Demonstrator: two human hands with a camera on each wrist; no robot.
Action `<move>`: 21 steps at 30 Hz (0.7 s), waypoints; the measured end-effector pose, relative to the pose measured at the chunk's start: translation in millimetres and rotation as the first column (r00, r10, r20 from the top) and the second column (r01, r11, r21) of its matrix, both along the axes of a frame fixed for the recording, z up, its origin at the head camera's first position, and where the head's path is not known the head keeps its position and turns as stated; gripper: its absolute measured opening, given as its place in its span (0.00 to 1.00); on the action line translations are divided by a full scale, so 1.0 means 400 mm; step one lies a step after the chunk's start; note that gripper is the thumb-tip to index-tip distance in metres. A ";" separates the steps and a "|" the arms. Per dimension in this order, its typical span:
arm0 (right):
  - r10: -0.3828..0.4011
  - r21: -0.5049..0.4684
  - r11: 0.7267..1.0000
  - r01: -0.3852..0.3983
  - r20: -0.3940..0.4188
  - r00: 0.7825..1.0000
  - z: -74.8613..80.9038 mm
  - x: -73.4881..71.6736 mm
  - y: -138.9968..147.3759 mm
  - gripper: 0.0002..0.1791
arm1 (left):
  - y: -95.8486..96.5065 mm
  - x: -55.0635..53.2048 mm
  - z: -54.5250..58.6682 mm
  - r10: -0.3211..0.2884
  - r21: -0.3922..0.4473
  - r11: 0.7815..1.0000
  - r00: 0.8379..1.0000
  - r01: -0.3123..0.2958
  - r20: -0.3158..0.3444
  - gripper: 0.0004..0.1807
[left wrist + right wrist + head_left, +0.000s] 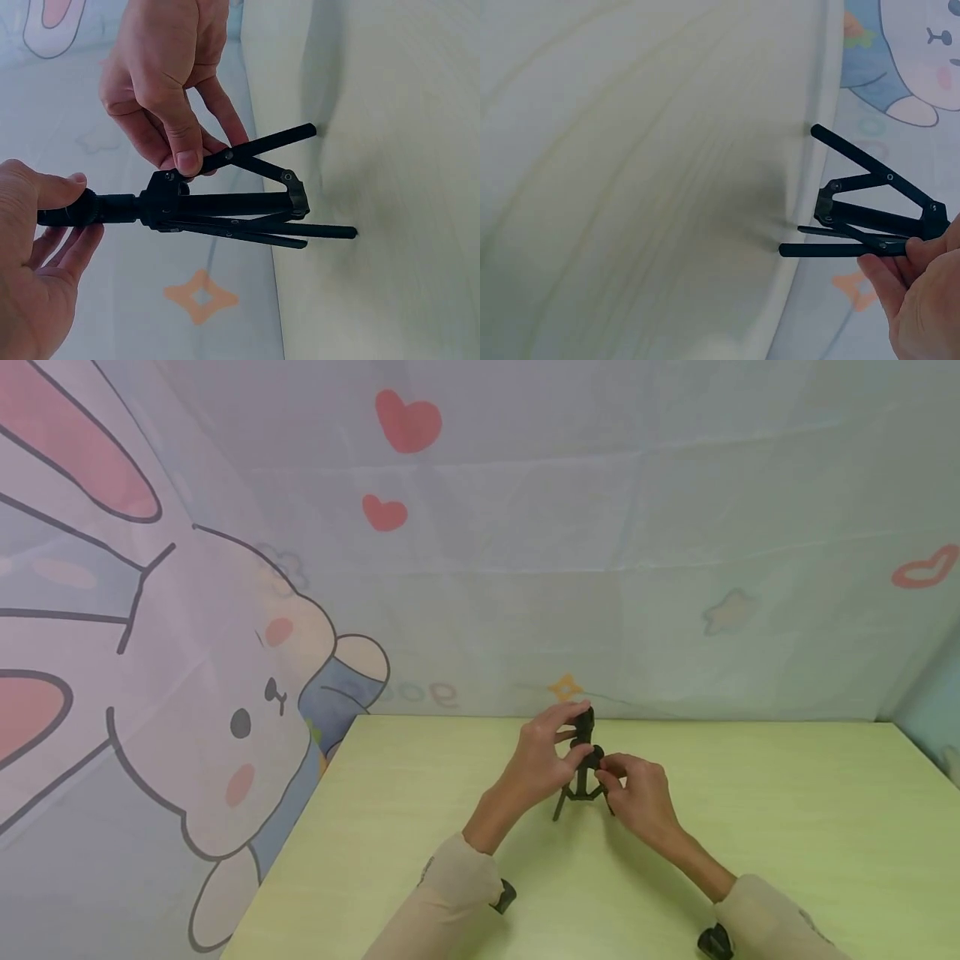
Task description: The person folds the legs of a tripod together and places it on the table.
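Small black tripod [236,204], upright on the table [412,827] near its far edge, sits between the two hands. Legs partly splayed, feet down at the tabletop; can't tell if all three touch. Left hand [538,760] pinches the upper post, thumb on one side, fingers on the other, most likely to keep the thing upright and stop it twisting. Right hand [641,793], lower and on the opposite side, pinches one leg high up, close by the hub hinge, thumb against fingers; that spot probably gives control of the leg while the feet stay unobstructed. Center column and folding braces are below the left hand and beside the right fingertips, untouched as far as visible. Nearer the body, behind each hand, light sleeves [450,893] with a dark device [504,896] at each cuff, presumably the wrist cameras, set underneath so they face the work. Beyond both hands, a pale backdrop [675,527] with hearts; big rabbit print [217,693] off to the left hand's outer side.
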State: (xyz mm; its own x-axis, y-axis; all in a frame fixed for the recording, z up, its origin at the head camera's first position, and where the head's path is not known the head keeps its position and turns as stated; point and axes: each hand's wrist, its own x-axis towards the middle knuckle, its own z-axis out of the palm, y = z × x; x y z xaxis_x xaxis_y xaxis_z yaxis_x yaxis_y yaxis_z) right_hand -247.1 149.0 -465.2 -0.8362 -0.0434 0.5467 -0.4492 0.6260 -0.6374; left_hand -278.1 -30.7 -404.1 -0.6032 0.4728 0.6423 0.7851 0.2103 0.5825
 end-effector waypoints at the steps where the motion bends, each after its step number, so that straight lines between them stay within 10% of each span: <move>1: 0.002 -0.006 1.000 -0.002 -0.005 1.000 -0.002 -0.001 -0.001 0.02 | -0.001 0.000 0.000 0.002 -0.003 1.000 1.000 -0.002 -0.003 0.30; 21: 0.031 -0.104 0.994 -0.029 0.022 0.999 -0.010 -0.014 0.002 0.04 | -0.006 -0.003 0.004 0.019 0.003 1.000 1.000 -0.019 -0.008 0.30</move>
